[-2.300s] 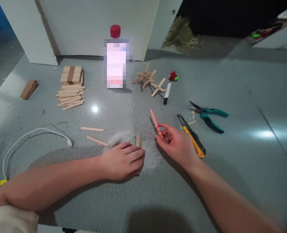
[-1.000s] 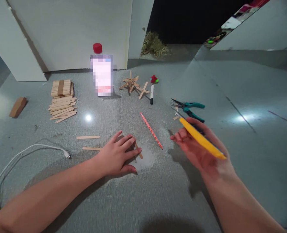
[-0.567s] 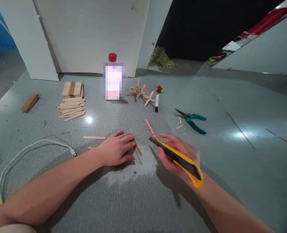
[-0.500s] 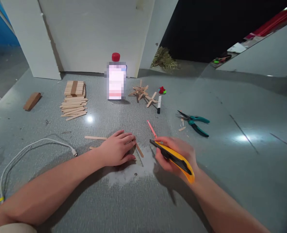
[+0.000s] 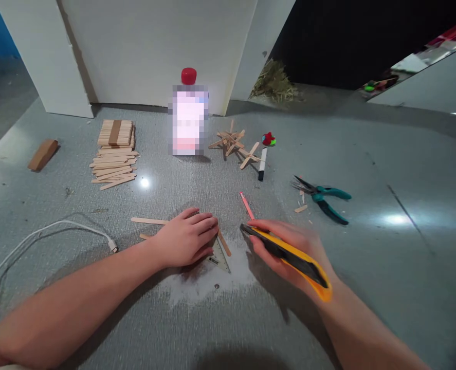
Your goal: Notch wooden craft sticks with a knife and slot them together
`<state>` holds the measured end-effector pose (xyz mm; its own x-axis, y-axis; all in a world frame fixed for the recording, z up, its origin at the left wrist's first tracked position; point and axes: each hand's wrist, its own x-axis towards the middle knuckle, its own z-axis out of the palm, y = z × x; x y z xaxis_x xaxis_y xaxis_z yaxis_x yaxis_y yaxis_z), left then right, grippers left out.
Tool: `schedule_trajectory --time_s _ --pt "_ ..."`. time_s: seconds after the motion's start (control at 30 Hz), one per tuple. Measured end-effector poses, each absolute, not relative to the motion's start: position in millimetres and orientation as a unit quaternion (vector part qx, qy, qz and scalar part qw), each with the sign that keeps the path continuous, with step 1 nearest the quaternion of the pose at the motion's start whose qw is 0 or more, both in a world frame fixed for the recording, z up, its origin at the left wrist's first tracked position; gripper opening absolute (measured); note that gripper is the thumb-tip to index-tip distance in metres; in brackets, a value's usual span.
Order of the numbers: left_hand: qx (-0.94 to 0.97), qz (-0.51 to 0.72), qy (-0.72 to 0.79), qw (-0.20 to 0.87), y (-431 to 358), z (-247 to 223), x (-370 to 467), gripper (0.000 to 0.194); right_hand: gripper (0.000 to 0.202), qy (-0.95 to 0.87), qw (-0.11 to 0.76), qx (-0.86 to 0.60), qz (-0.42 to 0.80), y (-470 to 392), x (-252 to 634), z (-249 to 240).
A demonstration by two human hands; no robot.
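My left hand (image 5: 191,236) lies palm down over wooden craft sticks and a clear triangular ruler (image 5: 220,259), whose corner shows below the fingers. One stick (image 5: 146,221) sticks out to its left, another (image 5: 223,242) to its right. The fingers are spread a little and rest on these pieces; what is under the palm is hidden. To the right, my right hand (image 5: 289,246) is wrapped round a yellow and black utility knife (image 5: 289,257), its tip pointing toward the left hand. A pink pencil (image 5: 246,204) lies just beyond the knife tip.
Stacked craft sticks (image 5: 114,167) lie at the back left, near a brown block (image 5: 43,155). A red-capped bottle (image 5: 189,77), joined sticks (image 5: 231,141), a marker (image 5: 262,164) and teal pliers (image 5: 324,198) stand or lie farther back. A white cable (image 5: 31,236) curves at left.
The view has shifted slightly. More of the ruler's corner shows under my left hand. My right hand and the knife have moved a little to the right.
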<state>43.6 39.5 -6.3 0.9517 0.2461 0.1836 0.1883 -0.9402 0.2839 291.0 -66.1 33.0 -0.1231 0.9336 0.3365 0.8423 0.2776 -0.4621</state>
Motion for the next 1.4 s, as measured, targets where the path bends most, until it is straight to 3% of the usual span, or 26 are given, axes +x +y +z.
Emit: schedule_trajectory --time_s 0.43,0.87,1.4 --pt "0.974 0.118 0.127 0.147 36.1 -3.2 45.4 0.041 0.011 -0.585 0.406 -0.668 0.215 -77.6 267.4 0.5" --pt "0.972 0.129 0.126 0.152 30.2 -9.9 49.5 0.039 0.019 -0.702 0.360 -0.585 0.189 -71.4 271.8 -0.3" --pt "0.972 0.122 0.133 0.153 29.3 -8.9 53.1 0.037 0.034 -0.705 0.332 -0.594 0.198 -71.6 265.7 2.6"
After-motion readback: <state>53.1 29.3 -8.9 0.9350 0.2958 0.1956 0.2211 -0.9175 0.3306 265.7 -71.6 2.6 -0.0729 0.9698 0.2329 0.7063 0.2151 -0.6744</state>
